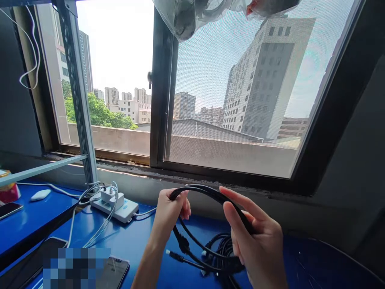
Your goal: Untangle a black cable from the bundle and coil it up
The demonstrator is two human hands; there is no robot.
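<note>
A looped bundle of black cable arches between my two hands above the blue table. My left hand is closed round the loop's left side. On the right side of the loop, my right hand holds the cable against its palm, with thumb and index finger partly extended. The lower strands hang down, with a thick black piece and a connector end pointing left. Behind the held loop, more coiled black cable lies on the table.
A white power strip with plugs and white cords sits at the left, near a metal shelf post. Phones, a white mouse and a red container are further left. A window spans the back.
</note>
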